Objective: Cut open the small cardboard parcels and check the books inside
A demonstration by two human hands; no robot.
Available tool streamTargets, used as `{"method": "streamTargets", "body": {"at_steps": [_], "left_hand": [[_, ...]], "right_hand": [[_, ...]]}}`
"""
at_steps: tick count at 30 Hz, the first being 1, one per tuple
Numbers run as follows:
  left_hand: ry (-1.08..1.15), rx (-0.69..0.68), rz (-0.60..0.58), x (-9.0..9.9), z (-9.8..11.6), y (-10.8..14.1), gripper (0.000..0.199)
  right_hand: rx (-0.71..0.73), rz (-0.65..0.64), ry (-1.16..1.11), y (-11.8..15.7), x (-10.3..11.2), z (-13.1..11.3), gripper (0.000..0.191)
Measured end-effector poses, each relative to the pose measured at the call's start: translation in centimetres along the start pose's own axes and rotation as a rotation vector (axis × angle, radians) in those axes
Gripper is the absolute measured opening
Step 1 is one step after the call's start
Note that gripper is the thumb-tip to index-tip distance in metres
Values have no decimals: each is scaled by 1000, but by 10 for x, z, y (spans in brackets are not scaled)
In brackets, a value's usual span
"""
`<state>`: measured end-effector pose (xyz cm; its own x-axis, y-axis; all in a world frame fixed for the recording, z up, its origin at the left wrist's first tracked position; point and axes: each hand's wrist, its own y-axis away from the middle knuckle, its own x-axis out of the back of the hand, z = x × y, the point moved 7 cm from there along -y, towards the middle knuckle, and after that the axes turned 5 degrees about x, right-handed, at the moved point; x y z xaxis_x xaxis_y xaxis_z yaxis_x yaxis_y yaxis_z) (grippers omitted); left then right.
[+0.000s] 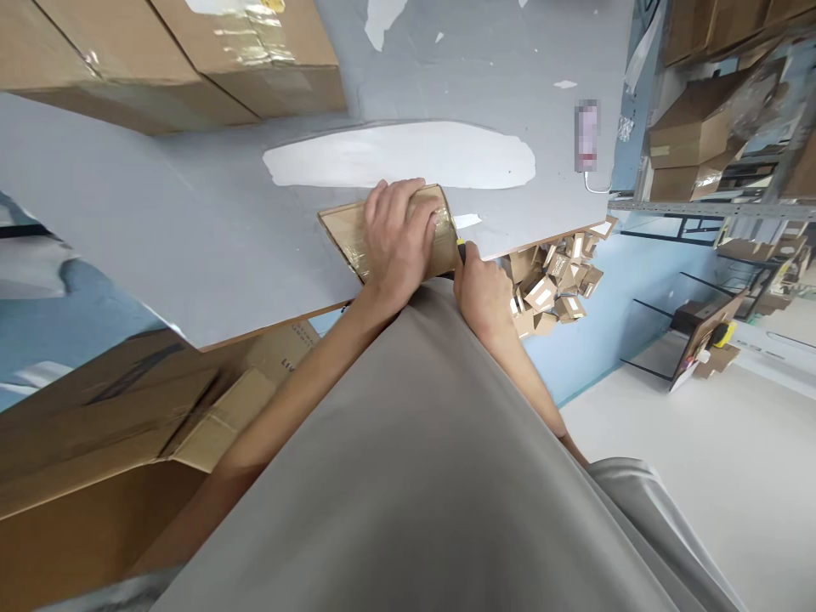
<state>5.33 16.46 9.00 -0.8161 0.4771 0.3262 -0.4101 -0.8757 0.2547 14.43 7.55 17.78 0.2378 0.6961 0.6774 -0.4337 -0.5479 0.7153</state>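
A small taped cardboard box [344, 229] lies at the near edge of the grey table. My left hand [399, 238] is spread over its top, fingers bent and pressing it down. Clear tape shines on the cardboard beside those fingers. In my right hand [483, 289], closed in a fist, is a box cutter [461, 248] with a black and yellow body. Its tip end meets the right side of the box; the blade itself is too small to make out. Most of the handle is hidden in the fist.
Larger taped cartons [255, 85] stand at the back left of the table [268, 263]. A phone-like device [586, 136] with a white cable lies at the right. Small boxes [554, 285] are piled below the right edge. An open carton [115, 408] sits at lower left.
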Motion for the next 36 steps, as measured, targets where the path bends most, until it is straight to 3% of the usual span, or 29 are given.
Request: {"method": "streamTargets", "body": {"at_steps": [13,17,20,23,26,29,33,36], "left_hand": [[-73,-53,7,-2,-6,4,51],[-122,-131,31,-1,-5,6,41],[-167,-192,51,1,-6,9,37],[-184,-224,52,7,-13,13,40],[-177,-228,29,19,-26,22,50],[-206,-239,72,40,-38,35,56],[-174,-210,209,77,-59,57,58],[-186,-159,328,105,-81,77,59]], "right_hand": [[-11,-3,-7,4,-7,3,39],[-55,-79,-31,14,-21,14,40],[-36,-84,-56,22,-20,20,41],[12,-43,-102,36,-10,25,40],[67,109,-247,36,-4,34,41],[163,242,-520,-5,-22,43,44],[202,176,-899,-98,-84,42,46],[227,210,-929,-145,-112,30,44]]}}
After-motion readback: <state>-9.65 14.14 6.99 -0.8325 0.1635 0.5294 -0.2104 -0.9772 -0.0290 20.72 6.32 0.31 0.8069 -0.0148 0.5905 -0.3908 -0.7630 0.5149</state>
